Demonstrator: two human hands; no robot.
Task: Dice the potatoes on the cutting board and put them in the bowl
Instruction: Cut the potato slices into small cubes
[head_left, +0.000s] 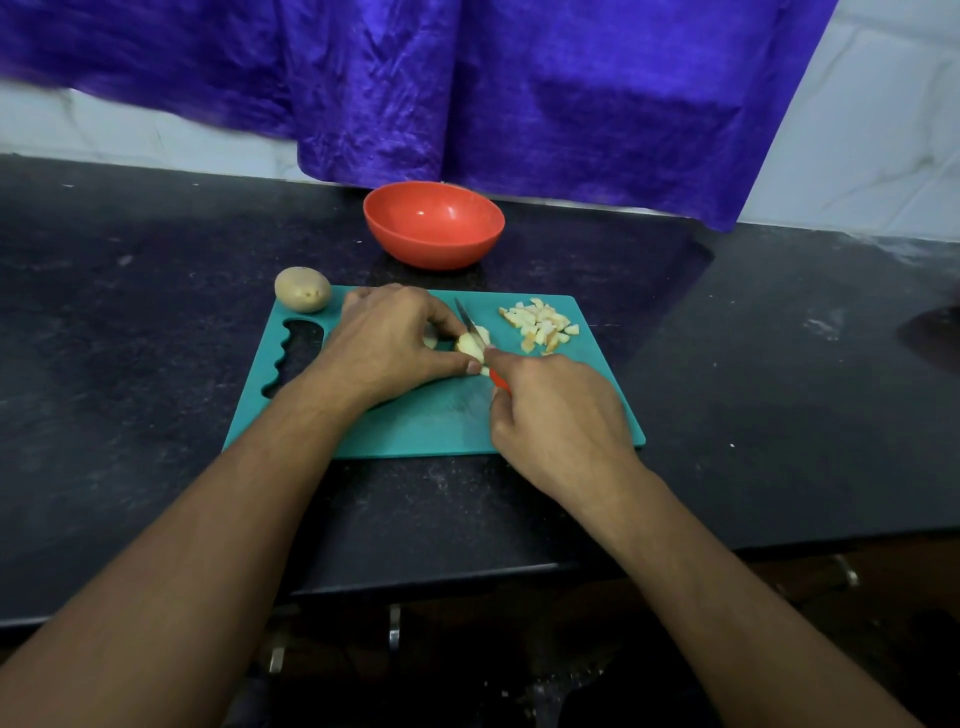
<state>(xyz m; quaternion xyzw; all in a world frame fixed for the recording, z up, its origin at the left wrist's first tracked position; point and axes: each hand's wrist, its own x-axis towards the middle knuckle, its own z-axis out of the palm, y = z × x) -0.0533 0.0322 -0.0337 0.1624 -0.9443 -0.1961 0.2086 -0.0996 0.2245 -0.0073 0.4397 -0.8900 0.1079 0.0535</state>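
Bowl (434, 244) behind cutting board (415, 421) with potato dice (540, 325)

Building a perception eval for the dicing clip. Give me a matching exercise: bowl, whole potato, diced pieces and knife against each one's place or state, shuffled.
Things:
1 bowl
2 whole potato
3 diced pieces
4 knife

Places or states:
A at the cutting board's far left corner
B gripped in the right hand
C empty, on the counter beyond the board
D piled on the board's far right part

Pairs: 1-C, 2-A, 3-D, 4-B
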